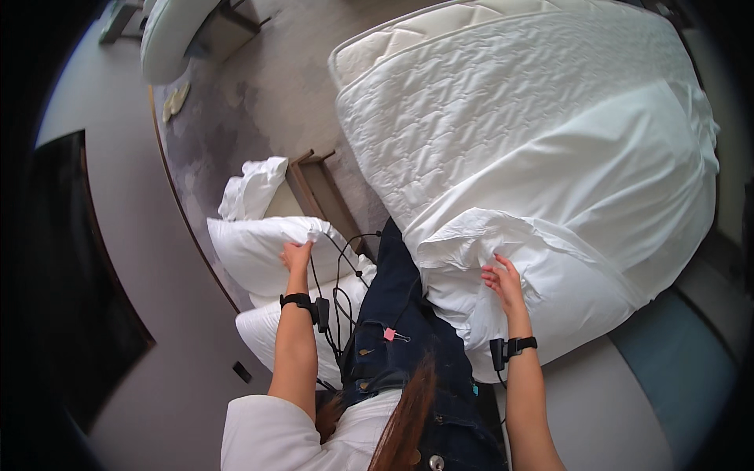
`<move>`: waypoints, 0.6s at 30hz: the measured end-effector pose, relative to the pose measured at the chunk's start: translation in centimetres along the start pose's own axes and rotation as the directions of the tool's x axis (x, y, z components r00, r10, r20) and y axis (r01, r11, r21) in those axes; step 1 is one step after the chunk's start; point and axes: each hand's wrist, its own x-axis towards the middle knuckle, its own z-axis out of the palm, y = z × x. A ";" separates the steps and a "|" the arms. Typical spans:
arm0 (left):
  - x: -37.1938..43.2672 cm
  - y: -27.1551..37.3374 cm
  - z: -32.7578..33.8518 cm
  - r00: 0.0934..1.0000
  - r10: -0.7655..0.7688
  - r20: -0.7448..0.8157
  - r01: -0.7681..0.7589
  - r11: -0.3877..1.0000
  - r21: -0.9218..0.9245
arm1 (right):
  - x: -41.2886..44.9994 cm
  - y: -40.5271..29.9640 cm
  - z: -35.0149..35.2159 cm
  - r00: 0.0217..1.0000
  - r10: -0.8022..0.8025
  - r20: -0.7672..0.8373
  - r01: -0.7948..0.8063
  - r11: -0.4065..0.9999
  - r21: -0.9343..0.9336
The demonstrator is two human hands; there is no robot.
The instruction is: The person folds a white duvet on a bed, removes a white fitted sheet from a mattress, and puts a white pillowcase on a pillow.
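Note:
My left hand (297,255) is at the face of a white pillow (247,247), with its fingers bent; whether they pinch the cloth I cannot tell. A second white pillow (265,335) lies nearer to me, partly behind my left forearm. Over the near side of the bed, my right hand (502,281) has its fingers apart and holds nothing. Beneath it lies a bunched white sheet (465,235). Smooth white sheet (624,159) covers part of the mattress, while the quilted white mattress pad (471,94) shows on the far side.
A wooden-framed bench (312,188) bears the pillows and a crumpled white cloth (253,185). Black cables (339,282) hang beside my left arm. The bare mattress edge (377,53) juts out beyond the pad. Pale slippers (175,101) lie on carpet by the wall with a dark screen (82,271).

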 end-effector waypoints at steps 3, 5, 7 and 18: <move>-2.3 2.0 -1.1 0.714 0.164 0.681 0.580 0.405 -0.706 | 1.4 -2.5 1.3 0.997 -0.069 -0.026 0.065 0.989 -0.134; -2.6 3.3 -1.4 0.785 0.106 0.610 0.515 0.434 -0.739 | 2.3 -3.4 2.9 0.994 -0.108 -0.018 0.103 0.979 -0.176; -2.8 4.5 -1.4 0.777 0.066 0.626 0.481 0.579 -0.658 | 3.0 -3.5 4.3 0.986 -0.159 0.057 0.168 0.942 -0.291; -3.9 6.2 -2.8 0.614 0.057 0.787 0.784 0.068 -0.617 | 4.3 0.2 15.3 0.949 0.009 0.316 0.123 0.910 -0.395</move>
